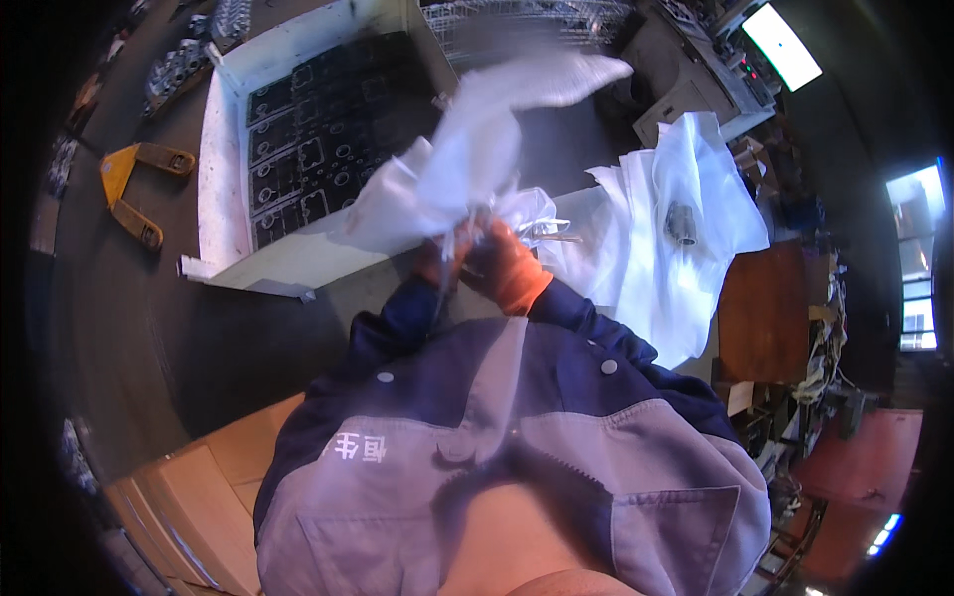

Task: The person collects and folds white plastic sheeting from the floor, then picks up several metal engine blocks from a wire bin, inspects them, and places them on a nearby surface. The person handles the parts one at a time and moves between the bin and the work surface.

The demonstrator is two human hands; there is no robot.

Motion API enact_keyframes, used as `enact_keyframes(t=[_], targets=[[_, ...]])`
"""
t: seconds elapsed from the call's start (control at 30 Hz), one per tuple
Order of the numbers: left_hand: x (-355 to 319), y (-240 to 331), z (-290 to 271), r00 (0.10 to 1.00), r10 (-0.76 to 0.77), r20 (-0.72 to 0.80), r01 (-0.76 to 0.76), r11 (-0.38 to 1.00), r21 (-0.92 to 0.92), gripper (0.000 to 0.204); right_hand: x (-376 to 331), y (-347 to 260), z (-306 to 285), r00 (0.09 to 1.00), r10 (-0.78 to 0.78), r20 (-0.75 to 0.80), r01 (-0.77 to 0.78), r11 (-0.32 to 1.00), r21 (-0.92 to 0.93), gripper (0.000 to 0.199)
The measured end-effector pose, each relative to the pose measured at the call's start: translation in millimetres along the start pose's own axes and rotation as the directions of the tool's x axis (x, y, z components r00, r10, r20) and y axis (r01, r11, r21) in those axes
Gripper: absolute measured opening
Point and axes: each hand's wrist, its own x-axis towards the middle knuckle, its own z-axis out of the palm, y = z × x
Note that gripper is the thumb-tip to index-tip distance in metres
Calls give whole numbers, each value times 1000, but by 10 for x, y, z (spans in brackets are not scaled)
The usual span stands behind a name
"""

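Note:
Both of my hands wear orange gloves and meet in front of my chest. My left hand (434, 262) and my right hand (511, 270) are closed around the gathered part of a white plastic bag (452, 159). The bag's loose upper part spreads up and to the right, blurred by motion. Thin loose strands hang by my fingers, and the fingertips are partly hidden by the bunched plastic. On the right lies a white sheet or sack (636, 233), with a small dark cylindrical metal part (682, 224) on it.
Beyond my hands stands a white-walled bin (224, 159) holding a dark tray with cut-out shapes. A yellow pallet-jack-like frame (121, 189) lies at left. Cardboard boxes (214, 482) stand lower left. A machine cabinet (686, 104) and a lit screen (782, 47) are at upper right.

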Motion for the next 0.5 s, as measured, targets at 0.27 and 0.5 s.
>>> enact_keyframes(t=[0.27,0.5], targets=[[1837,-995,-616,903,-84,-420,-352,414,-839,44,-141,-878,114,947,-322,-3,275,814,-512,46],[1966,-557,-1756,994,-88,-67,-98,-417,-904,53,399,-1424,-1122,797,-440,-414,148,807,-572,33]])
